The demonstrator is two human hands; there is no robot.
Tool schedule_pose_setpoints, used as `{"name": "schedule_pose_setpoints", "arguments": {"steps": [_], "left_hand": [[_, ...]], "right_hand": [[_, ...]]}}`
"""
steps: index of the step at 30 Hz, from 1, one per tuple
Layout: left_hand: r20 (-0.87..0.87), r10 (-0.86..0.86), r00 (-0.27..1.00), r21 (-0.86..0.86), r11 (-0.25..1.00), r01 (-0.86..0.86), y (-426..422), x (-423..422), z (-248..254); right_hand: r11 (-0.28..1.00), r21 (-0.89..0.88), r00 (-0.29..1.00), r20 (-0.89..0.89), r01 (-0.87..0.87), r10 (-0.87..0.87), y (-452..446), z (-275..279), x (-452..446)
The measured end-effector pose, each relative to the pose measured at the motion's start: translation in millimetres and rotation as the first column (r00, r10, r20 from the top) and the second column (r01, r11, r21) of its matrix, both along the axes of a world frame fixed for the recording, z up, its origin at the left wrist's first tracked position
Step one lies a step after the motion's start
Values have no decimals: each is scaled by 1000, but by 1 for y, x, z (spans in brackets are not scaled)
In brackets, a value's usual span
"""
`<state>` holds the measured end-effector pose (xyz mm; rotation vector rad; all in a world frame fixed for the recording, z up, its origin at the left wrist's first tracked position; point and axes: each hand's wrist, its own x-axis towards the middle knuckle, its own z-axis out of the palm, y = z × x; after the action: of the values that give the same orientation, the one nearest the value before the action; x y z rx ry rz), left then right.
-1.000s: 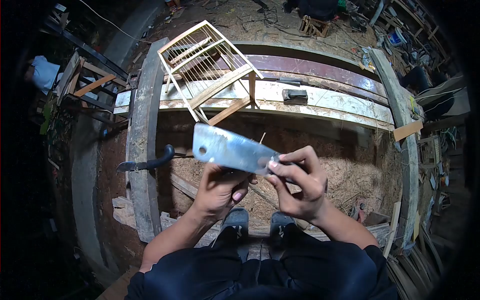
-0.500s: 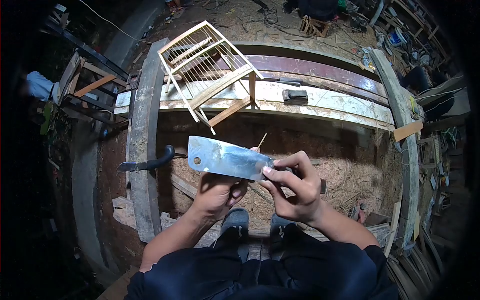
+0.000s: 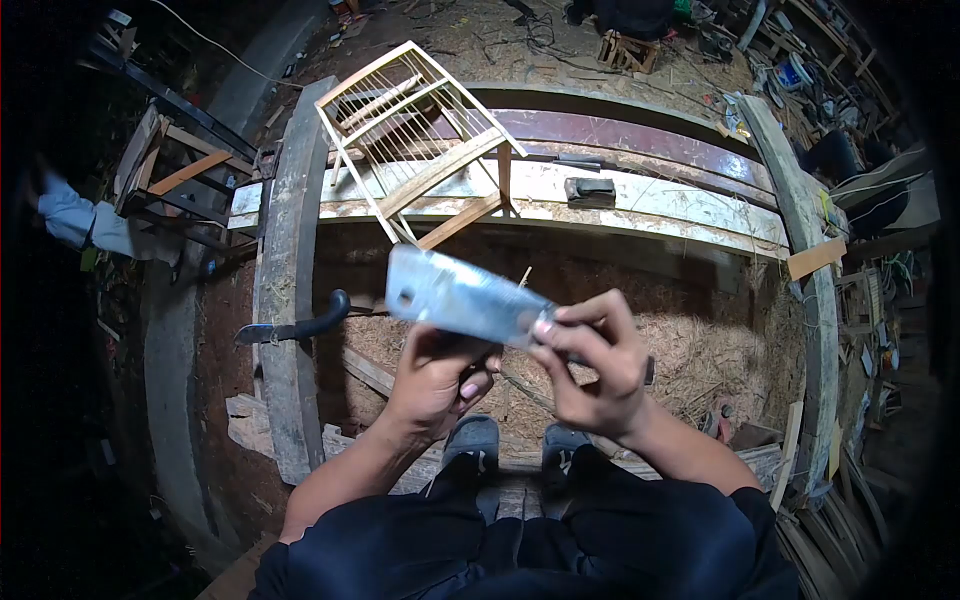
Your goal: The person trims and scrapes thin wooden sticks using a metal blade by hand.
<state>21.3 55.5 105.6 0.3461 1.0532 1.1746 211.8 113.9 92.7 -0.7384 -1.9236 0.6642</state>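
Note:
A broad metal cleaver blade with a hole near its wide end is held up in front of me, slightly blurred. My right hand pinches its narrow end between thumb and fingers. Under the blade, my left hand is closed, its fingers partly covered by the metal. The tip of a thin wooden stick pokes out above the blade, by the left fingers; its middle is hidden. Beyond the hands, a slatted wooden cage frame leans on the bench.
A dark-handled curved knife lies across the left beam. On the pale plank rests a small dark block. Shavings cover the ground below. At far left, a person's trouser leg shows.
The cleaver's wide end has swung upward, and the right hand has shifted slightly with it. My left hand stays nearly in place. More of the person at far left has come into view.

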Motion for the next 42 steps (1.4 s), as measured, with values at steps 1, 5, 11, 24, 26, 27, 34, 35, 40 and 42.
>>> {"name": "schedule_pose_setpoints", "arguments": {"steps": [1, 5, 11, 24, 26, 27, 34, 35, 40, 42], "left_hand": [[-5, -90, 996, 39, 995, 90, 5, -4, 1], [47, 57, 997, -24, 998, -56, -3, 0, -4], [-30, 70, 997, -106, 992, -72, 0, 5, 5], [3, 104, 995, -2, 995, -104, 0, 7, 2], [-8, 41, 999, 14, 999, -40, 2, 2, 2], [-74, -5, 997, 68, 998, 10, 2, 0, 0], [-50, -82, 995, 66, 994, 85, 6, 0, 7], [-54, -94, 994, 75, 992, 98, 6, 1, 8], [-53, -98, 994, 67, 993, 102, 7, -1, 7], [-44, -106, 993, 86, 990, 110, 7, -1, 6]], "right_hand": [[998, 12, 998, -32, 62, -62, 5, -1, 0], [998, 16, 998, 29, -59, 59, -4, 0, 0], [999, 25, 999, -31, -37, 38, -3, -5, -2], [997, -18, 998, 8, -69, 69, -5, 3, -3], [996, -26, 995, 51, -81, 83, -5, 4, -2], [1000, -31, 1000, 15, 0, 0, -1, 1, -3], [973, -103, 978, -16, 207, -210, 23, -8, 9], [918, -278, 952, -34, 283, -304, 28, -5, 13], [174, -899, 702, -424, -402, -572, 36, -17, 26], [-9, -803, 619, -452, -596, -642, 34, -27, 28]]}}
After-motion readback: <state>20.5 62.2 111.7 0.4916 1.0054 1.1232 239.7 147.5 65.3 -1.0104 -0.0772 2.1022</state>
